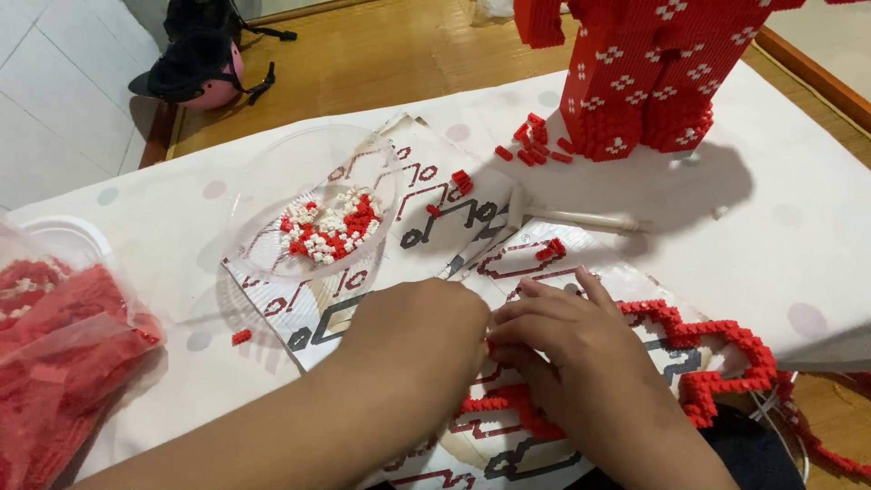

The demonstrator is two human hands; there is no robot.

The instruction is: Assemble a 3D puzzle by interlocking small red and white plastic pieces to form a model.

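Left hand and right hand pinch together on the red brick outline lying on the instruction sheet. Excess pressure could snap it. Sweeping elbows could tip the clear dish beyond.

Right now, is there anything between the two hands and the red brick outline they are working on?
Nothing visible. The left hand and the right hand both rest directly on the red brick outline, meeting at one spot over the printed instruction sheet.
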